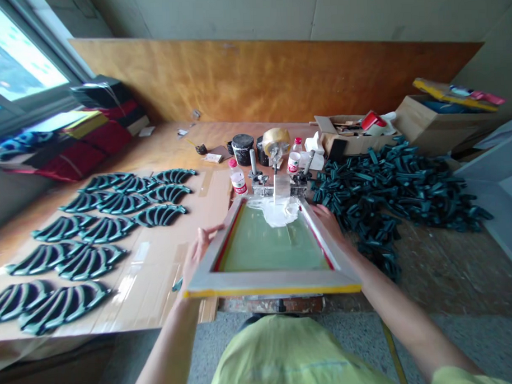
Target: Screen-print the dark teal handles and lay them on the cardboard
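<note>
A screen-printing frame (267, 282) with green mesh and white ink at its far end is hinged to clamps (276, 183) and tilted up toward me. My left hand (198, 251) grips the frame's left rail, fingers curled over its edge. On the right rail rests my right hand (329, 223), holding it near the far end. A squeegee handle (276, 185) stands in the white ink by the clamps.
Rows of dark green curved pieces (85, 243) lie on cardboard at the left. A large heap of the same pieces (399, 192) sits at the right. Bottles (237, 178), ink tubs (243, 149), a tape roll (276, 140) and cardboard boxes (434, 124) stand behind the frame.
</note>
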A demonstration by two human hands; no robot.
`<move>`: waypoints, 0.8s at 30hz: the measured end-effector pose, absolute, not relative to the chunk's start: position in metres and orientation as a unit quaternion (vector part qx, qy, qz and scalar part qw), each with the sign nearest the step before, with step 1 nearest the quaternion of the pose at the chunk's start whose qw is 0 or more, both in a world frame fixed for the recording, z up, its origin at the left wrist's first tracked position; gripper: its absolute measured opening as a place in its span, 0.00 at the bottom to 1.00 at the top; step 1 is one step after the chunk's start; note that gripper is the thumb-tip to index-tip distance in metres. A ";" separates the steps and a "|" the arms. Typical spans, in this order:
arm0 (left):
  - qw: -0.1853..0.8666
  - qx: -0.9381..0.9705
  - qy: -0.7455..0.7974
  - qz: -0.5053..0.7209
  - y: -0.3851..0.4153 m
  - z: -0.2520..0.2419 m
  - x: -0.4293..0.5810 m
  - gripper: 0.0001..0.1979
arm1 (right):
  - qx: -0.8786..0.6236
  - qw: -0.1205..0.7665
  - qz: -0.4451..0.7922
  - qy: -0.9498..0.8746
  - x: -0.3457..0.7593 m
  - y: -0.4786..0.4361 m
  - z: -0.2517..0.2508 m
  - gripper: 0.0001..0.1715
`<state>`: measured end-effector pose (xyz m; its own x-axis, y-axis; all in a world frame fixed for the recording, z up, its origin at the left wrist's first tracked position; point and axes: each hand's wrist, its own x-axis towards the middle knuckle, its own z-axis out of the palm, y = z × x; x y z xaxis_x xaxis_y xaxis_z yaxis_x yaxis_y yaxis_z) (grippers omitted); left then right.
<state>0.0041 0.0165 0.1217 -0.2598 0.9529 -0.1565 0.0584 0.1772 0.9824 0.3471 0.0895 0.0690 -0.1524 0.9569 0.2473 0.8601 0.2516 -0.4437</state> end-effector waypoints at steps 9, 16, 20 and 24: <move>0.500 0.377 0.680 0.382 -0.017 0.024 0.008 0.45 | -0.534 0.093 0.022 -0.840 0.285 0.160 0.098 0.17; 0.538 0.374 0.653 0.381 -0.015 0.019 0.007 0.41 | -0.496 -0.007 0.024 -0.868 0.277 0.120 0.075 0.10; 0.542 0.372 0.645 0.390 -0.016 0.015 0.007 0.39 | -0.399 -0.015 0.039 -0.916 0.292 0.087 0.081 0.15; 0.531 0.372 0.643 0.407 -0.017 0.017 0.008 0.36 | -0.356 -0.003 0.073 -0.932 0.301 0.093 0.099 0.10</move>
